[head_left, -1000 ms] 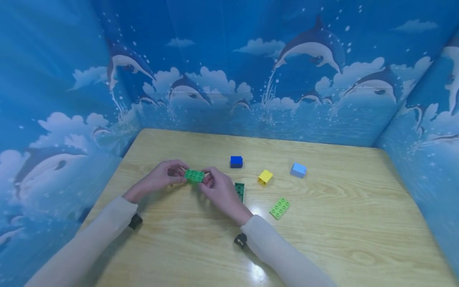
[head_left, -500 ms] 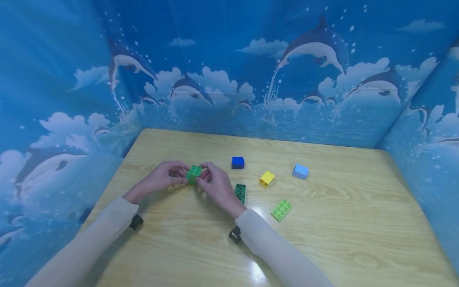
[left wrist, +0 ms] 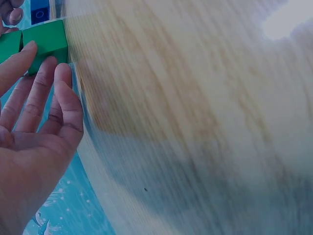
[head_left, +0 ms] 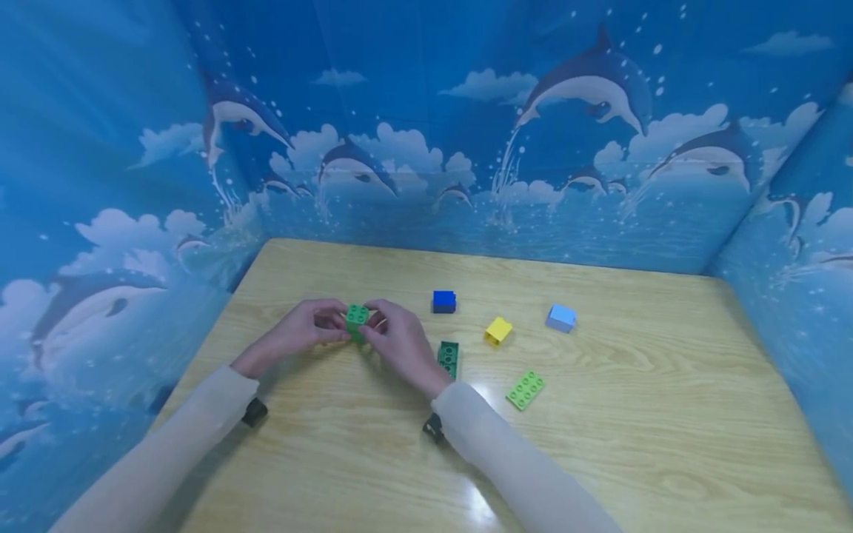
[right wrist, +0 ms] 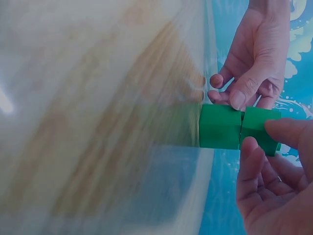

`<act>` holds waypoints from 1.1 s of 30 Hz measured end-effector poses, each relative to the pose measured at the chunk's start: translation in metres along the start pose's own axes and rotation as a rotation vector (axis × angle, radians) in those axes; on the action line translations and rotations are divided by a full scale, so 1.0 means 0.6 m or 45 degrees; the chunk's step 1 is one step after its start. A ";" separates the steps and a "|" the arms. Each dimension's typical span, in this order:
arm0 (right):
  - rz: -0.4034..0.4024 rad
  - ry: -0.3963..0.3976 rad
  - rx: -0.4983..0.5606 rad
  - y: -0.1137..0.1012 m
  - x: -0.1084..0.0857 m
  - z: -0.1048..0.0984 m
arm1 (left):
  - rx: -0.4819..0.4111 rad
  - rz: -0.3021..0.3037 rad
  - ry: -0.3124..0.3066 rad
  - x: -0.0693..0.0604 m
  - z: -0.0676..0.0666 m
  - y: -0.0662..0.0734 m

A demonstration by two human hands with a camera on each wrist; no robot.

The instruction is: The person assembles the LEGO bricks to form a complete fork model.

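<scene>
Two green toy building bricks are stacked between my hands, over the left part of the table. In the right wrist view a thin dark seam shows between them, and they sit slightly askew. My left hand (head_left: 293, 329) pinches the lower green brick (right wrist: 220, 127) between thumb and fingers. Thumb and fingertips of my right hand (head_left: 405, 346) hold the upper green brick (head_left: 357, 314), whose studs face up in the head view. Just right of my right hand lies a dark green brick (head_left: 449, 357), hollow side up, partly hidden by the wrist.
On the wooden table (head_left: 633, 414) lie a dark blue brick (head_left: 443, 302), a yellow brick (head_left: 497, 332), a light blue brick (head_left: 561, 318) and a flat lime green studded plate (head_left: 526, 390). Dolphin-printed curtains (head_left: 413, 148) stand behind and at both sides.
My right hand has moved slightly left with its green brick. That brick, earlier beside the other with a long row of studs showing, is now above it. The left hand has hardly moved.
</scene>
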State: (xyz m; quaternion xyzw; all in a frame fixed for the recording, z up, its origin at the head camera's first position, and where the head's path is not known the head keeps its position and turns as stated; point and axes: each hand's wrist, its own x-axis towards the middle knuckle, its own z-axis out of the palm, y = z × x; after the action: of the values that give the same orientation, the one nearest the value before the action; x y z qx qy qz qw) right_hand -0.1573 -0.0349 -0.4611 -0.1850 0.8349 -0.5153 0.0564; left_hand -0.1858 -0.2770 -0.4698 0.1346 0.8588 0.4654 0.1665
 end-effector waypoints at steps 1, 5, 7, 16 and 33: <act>-0.004 -0.003 -0.022 0.000 0.001 -0.001 | 0.004 0.004 0.001 0.000 -0.001 -0.001; -0.033 -0.015 -0.143 -0.005 0.005 -0.005 | 0.004 0.028 -0.004 0.001 -0.002 -0.005; -0.048 -0.027 -0.203 -0.008 0.007 -0.006 | -0.011 0.044 -0.013 0.001 -0.001 -0.008; -0.006 -0.091 -0.310 -0.020 0.008 -0.006 | -0.098 0.059 -0.030 -0.011 0.001 -0.014; 0.012 -0.114 -0.074 -0.012 0.015 -0.017 | -0.066 0.087 -0.039 0.002 -0.004 0.001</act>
State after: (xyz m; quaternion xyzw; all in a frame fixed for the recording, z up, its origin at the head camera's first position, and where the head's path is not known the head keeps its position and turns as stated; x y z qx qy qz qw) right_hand -0.1667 -0.0327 -0.4495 -0.2054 0.8470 -0.4818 0.0909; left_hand -0.1881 -0.2779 -0.4680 0.1667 0.8386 0.4909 0.1672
